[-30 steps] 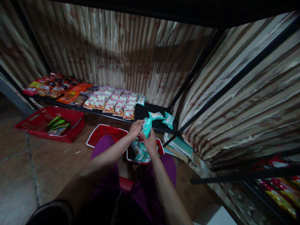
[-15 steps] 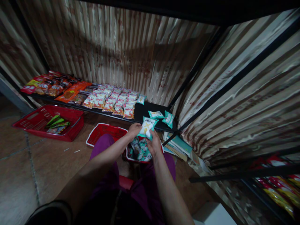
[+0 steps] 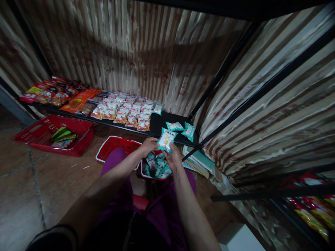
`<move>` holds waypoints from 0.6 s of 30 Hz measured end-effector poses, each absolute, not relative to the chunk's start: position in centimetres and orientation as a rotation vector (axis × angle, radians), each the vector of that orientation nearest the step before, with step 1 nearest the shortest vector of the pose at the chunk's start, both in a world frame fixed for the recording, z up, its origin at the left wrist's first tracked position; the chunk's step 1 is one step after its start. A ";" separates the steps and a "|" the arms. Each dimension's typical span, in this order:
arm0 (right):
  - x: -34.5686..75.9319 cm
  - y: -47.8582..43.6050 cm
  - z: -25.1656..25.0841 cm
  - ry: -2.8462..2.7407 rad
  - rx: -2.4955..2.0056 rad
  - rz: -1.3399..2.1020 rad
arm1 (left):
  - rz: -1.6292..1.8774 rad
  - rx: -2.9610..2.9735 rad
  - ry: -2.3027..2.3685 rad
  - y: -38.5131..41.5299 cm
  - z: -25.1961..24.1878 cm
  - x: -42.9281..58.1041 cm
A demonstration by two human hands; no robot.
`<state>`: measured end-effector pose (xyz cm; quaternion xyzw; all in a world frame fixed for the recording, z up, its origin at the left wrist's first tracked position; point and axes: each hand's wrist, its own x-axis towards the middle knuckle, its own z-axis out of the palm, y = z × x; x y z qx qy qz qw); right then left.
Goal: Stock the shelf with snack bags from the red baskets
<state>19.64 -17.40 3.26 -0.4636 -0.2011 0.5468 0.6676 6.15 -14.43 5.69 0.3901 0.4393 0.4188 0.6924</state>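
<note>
A teal and white snack bag [image 3: 166, 138] is held between my two hands, above the front edge of the black shelf [image 3: 159, 122]. My left hand [image 3: 149, 145] pinches its left side. The fingers of my right hand [image 3: 173, 157] close on its lower right corner. Just behind it on the shelf lie two more teal bags, one flat [image 3: 175, 126] and one tilted [image 3: 188, 131]. A single teal bag [image 3: 158, 108] rests farther back, beside rows of white and orange snack bags [image 3: 131, 109]. Below my hands, a red basket with a white rim [image 3: 142, 170] holds several teal bags [image 3: 161, 167].
Orange and red snack packs [image 3: 60, 94] fill the shelf's left end. On the floor stand a red basket [image 3: 86, 134] with green packets and another red basket [image 3: 112, 143]. Papers and folders [image 3: 200, 161] lie under the shelf by its black post [image 3: 206, 139].
The snack bag in my hands has moved slightly up and right and turned a little. Both hands have shifted with it. The bags on the shelf lie as before.
</note>
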 end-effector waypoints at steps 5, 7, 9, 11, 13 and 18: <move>20.0 -17.2 3.0 -0.461 -1.115 1.214 | 0.923 0.910 1.006 -14.0 4.9 6.3; 20.1 -17.0 2.8 -0.493 -1.138 1.208 | 0.925 0.934 1.023 -13.8 4.5 6.4; 20.3 -16.6 2.7 -0.526 -1.152 1.199 | 0.934 0.960 1.042 -13.5 4.2 6.6; 20.5 -16.0 2.5 -0.529 -1.167 1.194 | 0.949 0.991 1.056 -13.1 4.0 6.9; 20.7 -15.1 2.2 -0.521 -1.185 1.193 | 0.964 1.022 1.074 -12.5 3.7 7.2; 21.2 -11.4 1.1 -0.558 -1.212 1.163 | 1.010 1.114 1.177 -9.6 2.4 8.0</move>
